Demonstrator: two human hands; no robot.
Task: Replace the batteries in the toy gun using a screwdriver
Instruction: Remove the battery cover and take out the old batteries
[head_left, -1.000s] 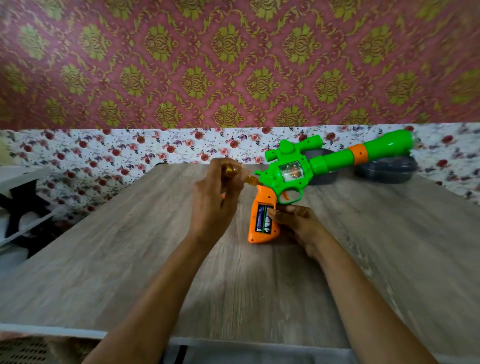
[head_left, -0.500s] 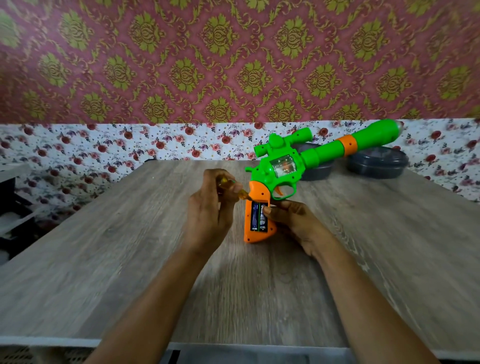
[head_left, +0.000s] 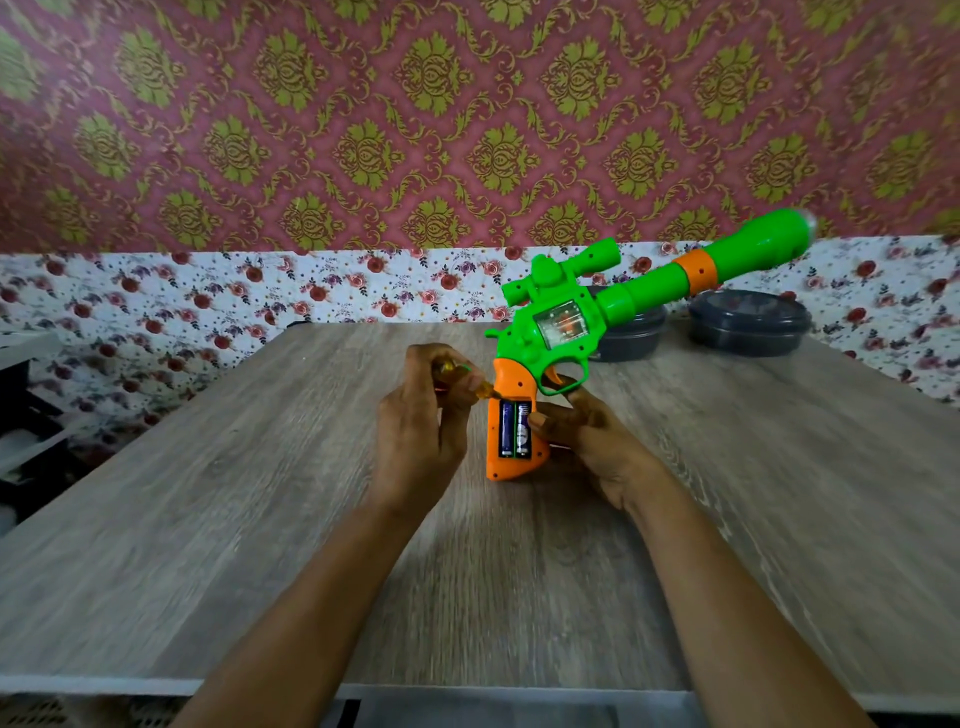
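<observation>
wooden table (head_left: 249, 519), left hand (head_left: 418, 436) around screwdriver (head_left: 481, 388)

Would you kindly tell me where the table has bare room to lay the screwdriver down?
Bare table runs leftward from the left hand to the edge, and near, between the forearms. Crowded far right: toy gun, two dark containers.

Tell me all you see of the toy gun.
The toy gun looks like plastic: green body, scope and barrel with an orange ring, orange grip. It stands grip down on the table, barrel raised rightward. The open compartment shows two batteries. The right hand holds the grip; the left hand holds a screwdriver against it.
</observation>
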